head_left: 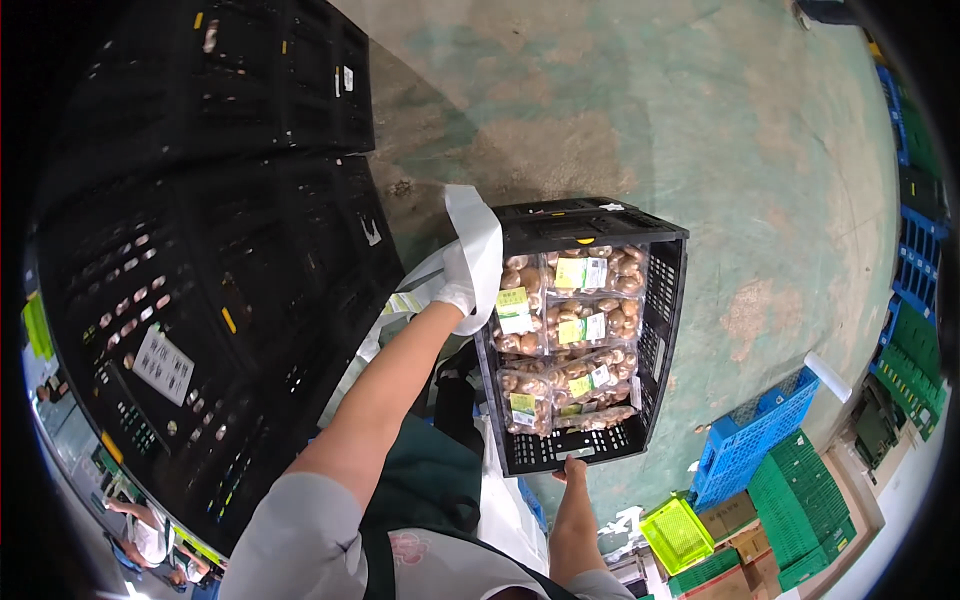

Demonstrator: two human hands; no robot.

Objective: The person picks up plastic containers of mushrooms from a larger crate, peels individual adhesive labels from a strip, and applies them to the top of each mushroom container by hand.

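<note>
A black plastic crate (pixel 664 330) stands in front of me, holding several clear packs of brown mushrooms (pixel 588 330) with yellow-green and white labels. At its near rim, my right hand (pixel 572 470) grips the edge, its fingers partly hidden by the wall. My left hand (pixel 458 285), in a white glove, is at the crate's left side, closed on a white sheet (pixel 478 235) that hangs along that wall. The sheet hides most of the left fingers.
Tall stacks of black crates (pixel 220 250) rise close on my left. To the right are a blue pallet (pixel 750 430), green crates (pixel 800 510), a lime basket (pixel 677 533) and cardboard boxes (pixel 727 515). People (pixel 150 535) work at the lower left. The green floor (pixel 760 180) is worn.
</note>
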